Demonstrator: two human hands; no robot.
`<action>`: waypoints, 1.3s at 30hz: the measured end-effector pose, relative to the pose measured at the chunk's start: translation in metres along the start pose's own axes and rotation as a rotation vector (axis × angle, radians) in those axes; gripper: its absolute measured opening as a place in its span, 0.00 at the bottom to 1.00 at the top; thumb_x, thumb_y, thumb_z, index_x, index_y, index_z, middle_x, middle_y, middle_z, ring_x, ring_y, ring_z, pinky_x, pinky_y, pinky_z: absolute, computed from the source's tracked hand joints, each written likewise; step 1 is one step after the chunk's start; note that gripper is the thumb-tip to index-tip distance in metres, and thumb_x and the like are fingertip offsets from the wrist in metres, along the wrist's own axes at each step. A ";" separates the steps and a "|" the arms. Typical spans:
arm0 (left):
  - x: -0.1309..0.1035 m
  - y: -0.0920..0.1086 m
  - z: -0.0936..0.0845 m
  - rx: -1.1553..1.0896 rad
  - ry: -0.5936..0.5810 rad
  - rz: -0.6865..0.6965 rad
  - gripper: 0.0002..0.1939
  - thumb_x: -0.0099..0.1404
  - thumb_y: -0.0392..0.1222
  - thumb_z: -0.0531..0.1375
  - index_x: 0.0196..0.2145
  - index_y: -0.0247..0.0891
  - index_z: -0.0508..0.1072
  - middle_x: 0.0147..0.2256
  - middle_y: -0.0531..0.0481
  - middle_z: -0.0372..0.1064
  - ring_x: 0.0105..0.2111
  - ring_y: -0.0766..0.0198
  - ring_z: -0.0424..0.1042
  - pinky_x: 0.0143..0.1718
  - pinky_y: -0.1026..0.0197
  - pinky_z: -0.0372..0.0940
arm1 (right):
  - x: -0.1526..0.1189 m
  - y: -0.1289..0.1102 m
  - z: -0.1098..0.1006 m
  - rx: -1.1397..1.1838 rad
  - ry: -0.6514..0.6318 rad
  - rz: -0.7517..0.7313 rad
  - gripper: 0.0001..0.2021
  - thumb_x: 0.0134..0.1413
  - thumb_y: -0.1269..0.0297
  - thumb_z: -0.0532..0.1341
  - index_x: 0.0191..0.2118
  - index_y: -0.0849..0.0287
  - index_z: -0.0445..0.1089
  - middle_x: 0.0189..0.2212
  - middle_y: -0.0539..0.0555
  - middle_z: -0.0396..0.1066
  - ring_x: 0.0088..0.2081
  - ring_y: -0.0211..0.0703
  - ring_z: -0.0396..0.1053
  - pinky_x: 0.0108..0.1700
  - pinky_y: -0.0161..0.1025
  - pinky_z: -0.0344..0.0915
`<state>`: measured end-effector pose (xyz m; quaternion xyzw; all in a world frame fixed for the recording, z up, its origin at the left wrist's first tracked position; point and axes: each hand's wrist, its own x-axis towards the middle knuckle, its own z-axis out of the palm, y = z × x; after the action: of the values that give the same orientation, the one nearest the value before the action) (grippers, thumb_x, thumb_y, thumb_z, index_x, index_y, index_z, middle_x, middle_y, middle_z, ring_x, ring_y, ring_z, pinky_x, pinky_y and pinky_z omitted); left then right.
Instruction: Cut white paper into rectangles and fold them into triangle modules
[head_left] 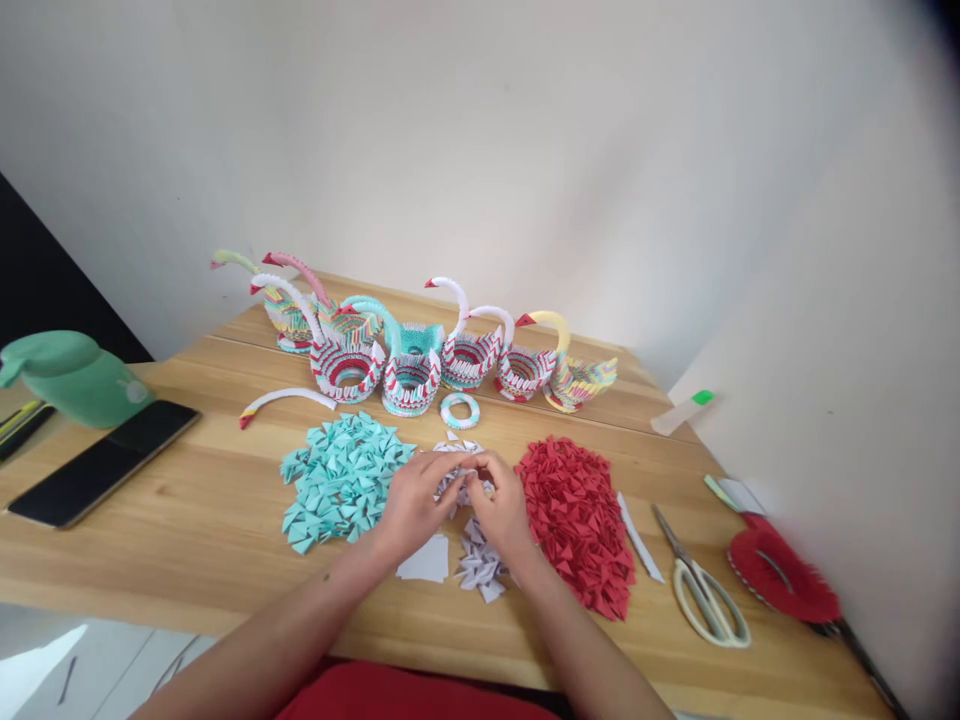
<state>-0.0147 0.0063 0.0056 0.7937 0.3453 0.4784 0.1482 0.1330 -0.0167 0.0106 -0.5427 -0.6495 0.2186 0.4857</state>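
My left hand (418,500) and my right hand (498,500) meet over the middle of the table, fingertips pinched together. Between them shows a small white paper piece (469,477), largely covered by the fingers. Below and behind the hands lies a heap of white folded paper pieces (481,562). A few flat white paper slips (424,559) rest beside my left wrist. To the left spreads a pile of turquoise folded paper pieces (345,475); a red pile (577,510) of the same kind lies to the right.
Several folded-paper swans (346,365) stand in back, with a paper ring (460,410) and loose swan neck (289,395) before them. Scissors (701,590), a white strip (640,537) and a red round object (784,575) lie right. At left are a phone (105,463) and green container (75,380).
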 end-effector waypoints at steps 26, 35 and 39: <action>0.006 -0.005 0.000 -0.370 0.023 -0.355 0.19 0.57 0.29 0.59 0.48 0.37 0.71 0.35 0.49 0.75 0.32 0.64 0.73 0.38 0.61 0.69 | 0.007 0.002 -0.008 0.239 -0.193 0.171 0.10 0.55 0.62 0.62 0.42 0.55 0.76 0.39 0.53 0.77 0.41 0.47 0.73 0.45 0.41 0.68; 0.003 0.001 -0.002 -0.207 0.040 -0.191 0.17 0.62 0.31 0.58 0.48 0.38 0.72 0.40 0.45 0.75 0.38 0.59 0.73 0.43 0.57 0.68 | 0.007 0.005 -0.008 0.201 -0.100 0.120 0.08 0.55 0.64 0.61 0.39 0.57 0.75 0.37 0.54 0.77 0.37 0.45 0.73 0.41 0.39 0.68; 0.000 0.003 -0.001 -0.135 0.025 -0.070 0.16 0.63 0.32 0.57 0.48 0.41 0.72 0.45 0.44 0.74 0.45 0.56 0.72 0.48 0.53 0.66 | 0.005 0.004 -0.005 0.230 -0.012 0.177 0.07 0.52 0.65 0.61 0.36 0.58 0.74 0.32 0.53 0.76 0.33 0.43 0.72 0.38 0.39 0.68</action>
<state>-0.0145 0.0041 0.0082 0.7634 0.3416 0.5050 0.2136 0.1401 -0.0120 0.0117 -0.5373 -0.5728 0.3366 0.5195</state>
